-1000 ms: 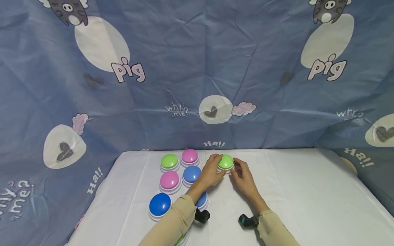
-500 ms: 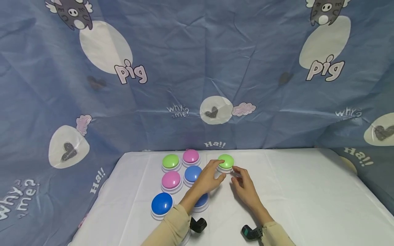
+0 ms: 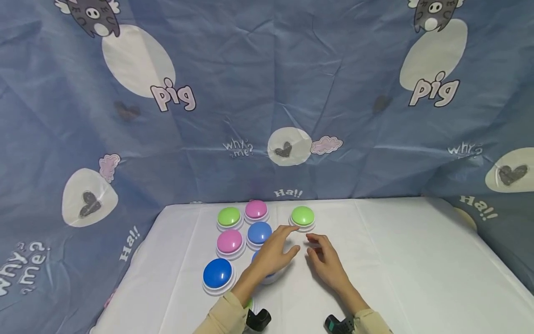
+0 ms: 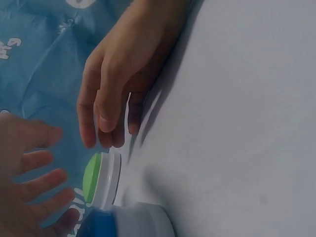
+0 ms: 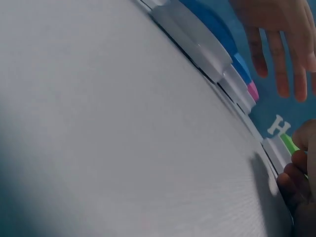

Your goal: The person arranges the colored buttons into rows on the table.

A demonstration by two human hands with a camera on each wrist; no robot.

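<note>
A green push button point(image 3: 302, 216) with a white round base stands at the back of the white table, right of the other buttons. Just in front and to the left of it is my left hand point(image 3: 271, 253), fingers spread and holding nothing. My right hand point(image 3: 327, 262) hovers in front and to the right of the button, fingers loosely bent with nothing in them. In the left wrist view, the left hand point(image 4: 34, 182) and the right hand point(image 4: 123, 64) are both apart from the green button point(image 4: 94, 177).
Left of my hands stand another green button point(image 3: 229, 216), two pink buttons point(image 3: 256, 209) and several blue ones point(image 3: 217, 273). My left forearm partly covers a blue button and a green one near the front. A blue printed cloth point(image 3: 233, 93) hangs behind the white tabletop point(image 3: 417, 269).
Both hands have come away from the green button, drawing back toward the front. The button now stands uncovered, at about the same place on the table.
</note>
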